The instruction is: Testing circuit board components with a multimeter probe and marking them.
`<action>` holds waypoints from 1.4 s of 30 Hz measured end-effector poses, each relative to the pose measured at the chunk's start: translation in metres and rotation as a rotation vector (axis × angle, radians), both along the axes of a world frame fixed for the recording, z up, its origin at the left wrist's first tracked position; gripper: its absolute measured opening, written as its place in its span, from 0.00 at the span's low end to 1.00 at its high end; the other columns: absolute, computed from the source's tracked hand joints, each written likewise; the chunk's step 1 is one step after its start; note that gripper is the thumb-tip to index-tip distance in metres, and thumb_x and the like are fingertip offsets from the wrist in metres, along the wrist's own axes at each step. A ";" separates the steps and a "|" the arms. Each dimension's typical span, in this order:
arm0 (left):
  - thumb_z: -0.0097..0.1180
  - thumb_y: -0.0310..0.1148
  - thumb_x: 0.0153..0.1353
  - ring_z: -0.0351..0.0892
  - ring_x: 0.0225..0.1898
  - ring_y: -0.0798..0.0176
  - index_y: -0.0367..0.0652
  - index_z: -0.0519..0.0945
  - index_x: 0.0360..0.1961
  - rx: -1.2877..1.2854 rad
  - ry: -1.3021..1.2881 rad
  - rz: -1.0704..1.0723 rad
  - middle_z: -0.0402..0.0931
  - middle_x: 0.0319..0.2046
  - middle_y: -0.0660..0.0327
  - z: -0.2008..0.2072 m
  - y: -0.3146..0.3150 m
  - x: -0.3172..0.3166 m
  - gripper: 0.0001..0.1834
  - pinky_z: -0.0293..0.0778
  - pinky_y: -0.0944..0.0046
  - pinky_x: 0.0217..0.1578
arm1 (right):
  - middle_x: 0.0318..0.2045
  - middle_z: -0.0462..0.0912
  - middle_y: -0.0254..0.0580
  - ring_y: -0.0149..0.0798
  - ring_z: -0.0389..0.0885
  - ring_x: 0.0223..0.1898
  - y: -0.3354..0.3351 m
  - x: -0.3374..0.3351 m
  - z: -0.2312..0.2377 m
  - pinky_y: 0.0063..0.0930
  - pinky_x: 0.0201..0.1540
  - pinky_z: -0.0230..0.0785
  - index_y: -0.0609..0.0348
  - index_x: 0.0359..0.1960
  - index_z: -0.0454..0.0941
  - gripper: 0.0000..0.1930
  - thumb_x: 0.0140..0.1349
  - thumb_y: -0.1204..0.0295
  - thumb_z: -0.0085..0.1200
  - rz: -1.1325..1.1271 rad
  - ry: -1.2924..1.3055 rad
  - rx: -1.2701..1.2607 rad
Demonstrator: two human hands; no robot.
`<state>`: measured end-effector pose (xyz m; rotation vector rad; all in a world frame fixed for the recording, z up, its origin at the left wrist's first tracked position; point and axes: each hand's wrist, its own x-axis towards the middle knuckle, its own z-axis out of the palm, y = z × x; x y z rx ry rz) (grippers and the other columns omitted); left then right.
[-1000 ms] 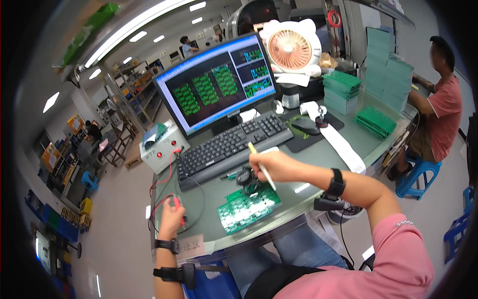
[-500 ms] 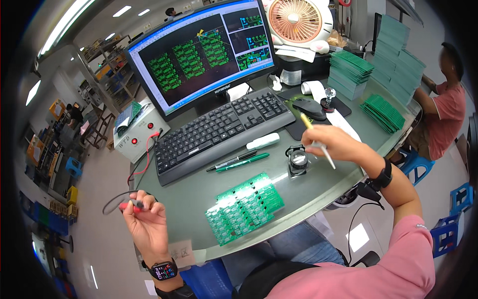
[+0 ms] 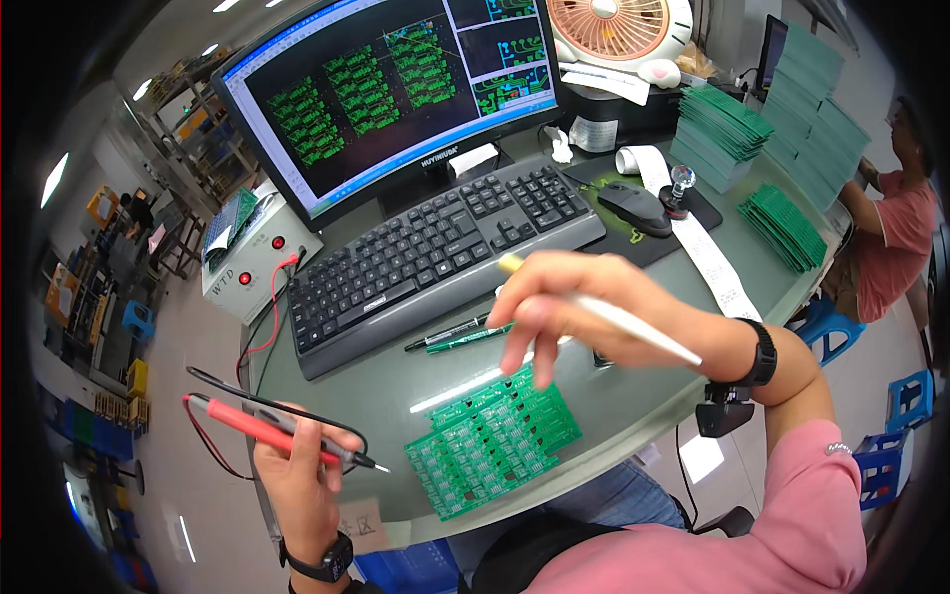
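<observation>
At the lower left, my left hand (image 3: 305, 475) is closed around two test probes, a red one (image 3: 237, 424) and a dark grey one beside it. The grey probe's metal tip points at the green circuit board panel (image 3: 485, 450) but stays apart from it. My right hand (image 3: 584, 312) pinches a slim tapered stick (image 3: 643, 332), white with a yellow end. It hovers over the far edge of the panel, partly hiding it. The panel lies flat near the table's front edge, with small dark parts in rows.
Behind are a keyboard (image 3: 445, 247), a monitor (image 3: 346, 99) showing board layouts, and a mouse (image 3: 635, 206). Two pens (image 3: 460, 335) lie before the keyboard. A white tester box (image 3: 262, 262) stands left. Stacked green boards (image 3: 782, 228) sit right, near a seated person (image 3: 891, 228).
My right hand has moved left and nearer with the stick, now covering the magnifier and white bottle. The probes in my left hand have turned and now point right, toward the panel.
</observation>
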<state>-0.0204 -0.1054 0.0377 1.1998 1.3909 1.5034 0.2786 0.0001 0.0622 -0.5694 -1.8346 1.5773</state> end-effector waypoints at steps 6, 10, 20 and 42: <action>0.53 0.38 0.67 0.64 0.10 0.77 0.41 0.69 0.30 0.014 0.177 -0.069 0.78 0.15 0.55 -0.004 0.014 0.028 0.13 0.57 0.78 0.11 | 0.36 0.81 0.39 0.29 0.83 0.34 -0.015 -0.045 0.004 0.24 0.38 0.77 0.65 0.41 0.75 0.08 0.66 0.72 0.54 0.159 -0.005 0.128; 0.49 0.39 0.69 0.62 0.10 0.77 0.43 0.68 0.35 -0.032 0.148 0.044 0.77 0.17 0.57 -0.013 0.028 0.017 0.11 0.56 0.78 0.11 | 0.40 0.81 0.49 0.43 0.82 0.42 -0.008 -0.059 -0.014 0.32 0.44 0.75 0.62 0.49 0.69 0.16 0.61 0.73 0.57 -0.079 0.193 0.298; 0.49 0.31 0.68 0.70 0.19 0.76 0.40 0.72 0.33 0.012 0.272 -0.171 0.74 0.20 0.65 -0.010 0.032 0.041 0.07 0.66 0.74 0.21 | 0.25 0.79 0.33 0.23 0.77 0.29 0.018 -0.080 -0.012 0.20 0.30 0.69 0.62 0.46 0.74 0.15 0.65 0.64 0.57 0.080 -0.109 0.000; 0.57 0.32 0.64 0.70 0.23 0.76 0.37 0.77 0.36 -0.221 -0.165 -0.492 0.73 0.25 0.65 -0.014 0.081 0.028 0.08 0.63 0.75 0.24 | 0.26 0.78 0.37 0.32 0.84 0.32 0.034 0.014 -0.022 0.25 0.33 0.77 0.60 0.34 0.72 0.13 0.65 0.62 0.55 0.047 0.025 -0.259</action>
